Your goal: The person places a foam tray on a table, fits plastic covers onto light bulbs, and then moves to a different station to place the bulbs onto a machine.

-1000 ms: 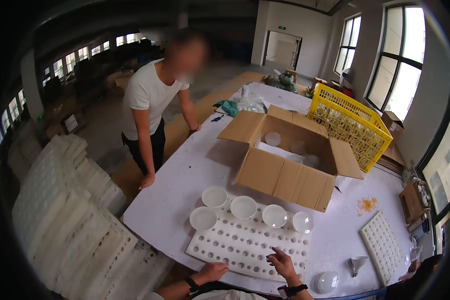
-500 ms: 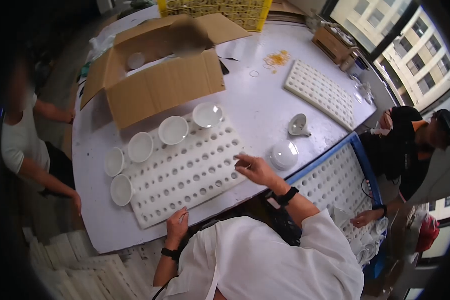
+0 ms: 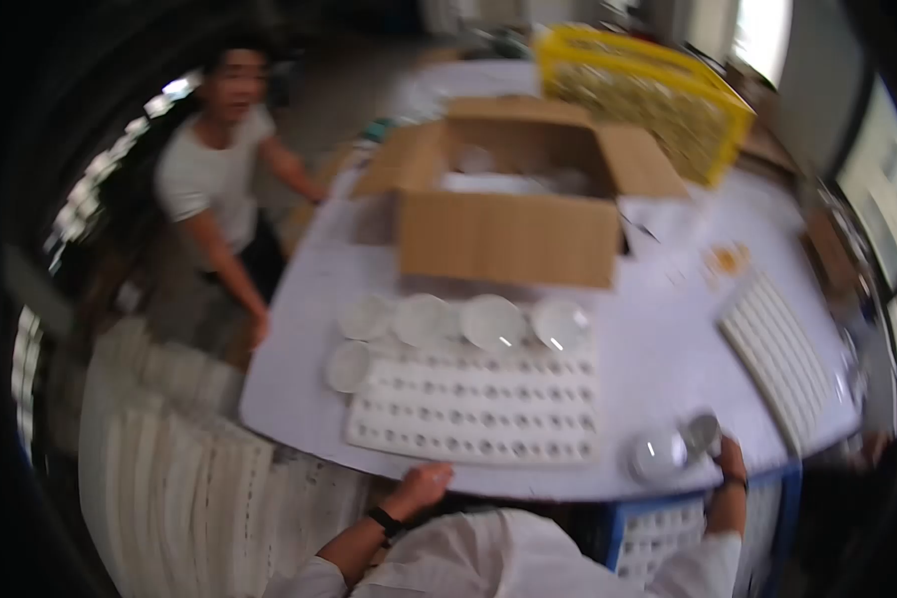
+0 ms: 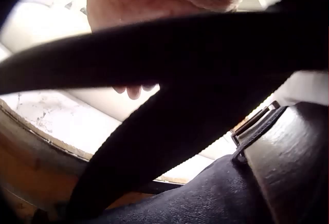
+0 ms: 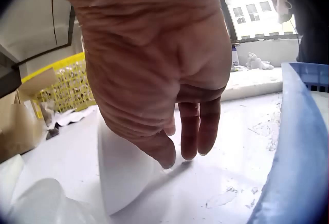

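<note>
My right hand [image 3: 731, 460] is at the narrow end of a white funnel-shaped cup [image 5: 121, 170] lying on its side. In the right wrist view the thumb comes down by that end, with two fingers hanging fairly straight beyond it; I cannot tell whether the cup is pinched. Beside the cup stands a shiny white dome [image 3: 658, 454]. My left hand [image 3: 424, 485] is at the table's front edge, below a white foam board [image 3: 473, 439] with rows of holes. A dark strap crosses the left wrist view, where loose fingertips [image 4: 133, 91] show. Several white bowl-shaped covers [image 3: 492, 321] line the board's far and left edges.
An open cardboard box [image 3: 508, 239] stands behind the board, a yellow crate [image 3: 648, 100] beyond it. A second foam board [image 3: 775, 354] and orange rings [image 3: 728, 260] lie at right. A blue-rimmed tray [image 5: 275, 167] adjoins the front edge. A person [image 3: 214, 169] leans at the left.
My right hand has gone from over the foam board rightward to the funnel-shaped cup. The left hand stays by the front edge. The head view swung right and down, then back.
</note>
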